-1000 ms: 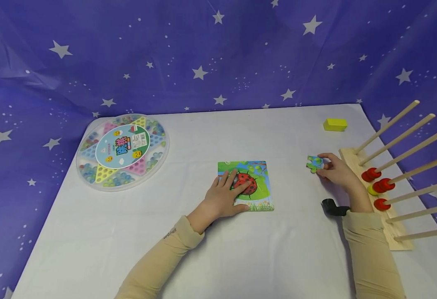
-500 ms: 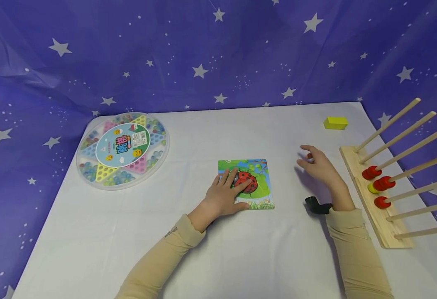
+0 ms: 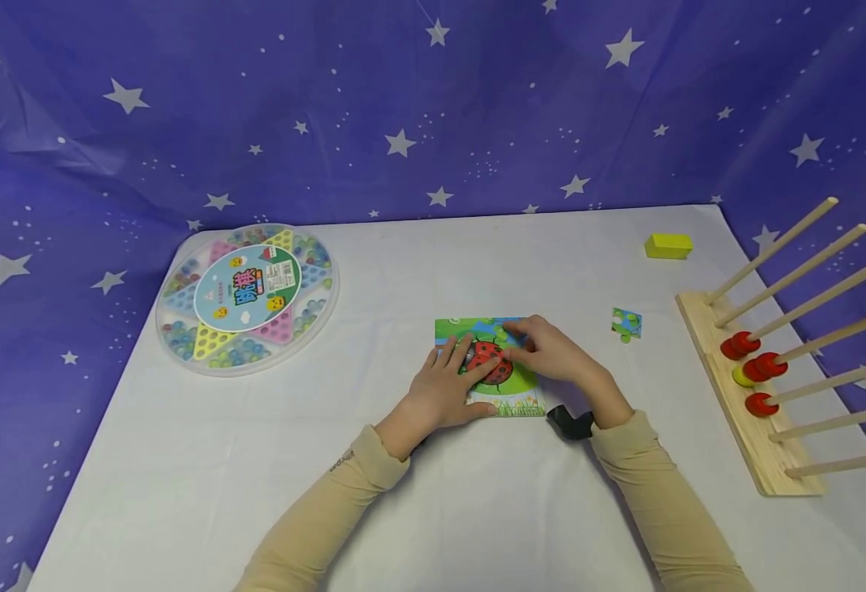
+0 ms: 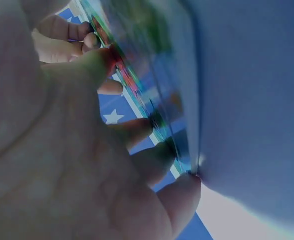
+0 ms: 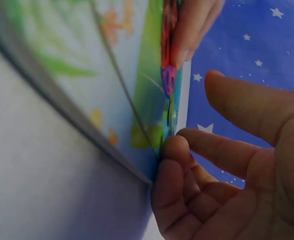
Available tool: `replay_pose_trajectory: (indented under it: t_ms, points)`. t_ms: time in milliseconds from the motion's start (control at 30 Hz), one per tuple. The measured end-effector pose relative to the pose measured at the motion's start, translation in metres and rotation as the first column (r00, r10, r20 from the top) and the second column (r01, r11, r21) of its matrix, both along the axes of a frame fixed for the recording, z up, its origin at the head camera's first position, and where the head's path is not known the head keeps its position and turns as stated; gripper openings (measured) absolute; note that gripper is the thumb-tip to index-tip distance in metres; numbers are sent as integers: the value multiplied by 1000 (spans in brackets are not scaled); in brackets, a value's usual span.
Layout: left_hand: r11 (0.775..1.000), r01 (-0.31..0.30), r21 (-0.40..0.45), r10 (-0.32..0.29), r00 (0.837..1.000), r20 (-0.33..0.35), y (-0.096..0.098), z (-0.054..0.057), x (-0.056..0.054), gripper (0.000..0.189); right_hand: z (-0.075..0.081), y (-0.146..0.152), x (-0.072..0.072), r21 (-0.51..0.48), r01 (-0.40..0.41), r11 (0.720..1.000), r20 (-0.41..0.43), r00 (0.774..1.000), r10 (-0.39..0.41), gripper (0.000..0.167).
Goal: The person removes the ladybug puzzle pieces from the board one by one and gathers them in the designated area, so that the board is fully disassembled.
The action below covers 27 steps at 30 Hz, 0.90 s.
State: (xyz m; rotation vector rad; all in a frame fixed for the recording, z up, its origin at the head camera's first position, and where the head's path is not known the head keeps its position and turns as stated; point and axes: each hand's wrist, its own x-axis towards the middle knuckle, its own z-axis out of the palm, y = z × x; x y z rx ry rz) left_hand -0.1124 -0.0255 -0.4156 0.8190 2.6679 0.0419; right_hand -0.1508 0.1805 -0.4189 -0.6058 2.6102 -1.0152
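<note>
A square ladybug jigsaw puzzle (image 3: 521, 404) lies on the white table in the head view. My left hand (image 3: 440, 393) rests on its left part with fingers spread, covering some of the picture. My right hand (image 3: 557, 352) is over the right side of the puzzle, its fingertips touching it and its thumb held apart from the forefinger. The right wrist view shows the other fingers (image 5: 169, 187) of that hand bent against the puzzle's edge. A loose blue-and-green puzzle piece (image 3: 627, 324) lies on the table to the right.
A wooden stand (image 3: 791, 460) with upright pegs and several red and yellow rings stands at the right. A yellow block (image 3: 669, 246) lies at the back right. At the left is a round Chinese checkers box (image 3: 247, 288) with marbles. A starry purple curtain (image 3: 433, 99) hangs behind.
My right hand has let go of the puzzle piece, which lies on the table, and has moved left to the puzzle. The left hand has stayed on the puzzle.
</note>
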Motion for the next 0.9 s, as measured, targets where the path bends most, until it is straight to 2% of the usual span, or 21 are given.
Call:
replay_pose_trajectory:
  t_ms: [300, 667, 900]
  points:
    - [1000, 2, -2, -2, 1000, 2, 0, -1, 0, 72, -1, -4, 3, 47, 14, 999, -15, 1000, -14, 50]
    - [999, 13, 33, -13, 1000, -2, -2, -2, 1, 71, -4, -7, 2, -47, 79, 996, -32, 996, -81, 42]
    - [999, 20, 49, -20, 1000, -19, -3, -1, 1, 71, -5, -11, 1, -53, 86, 995, -42, 995, -89, 53]
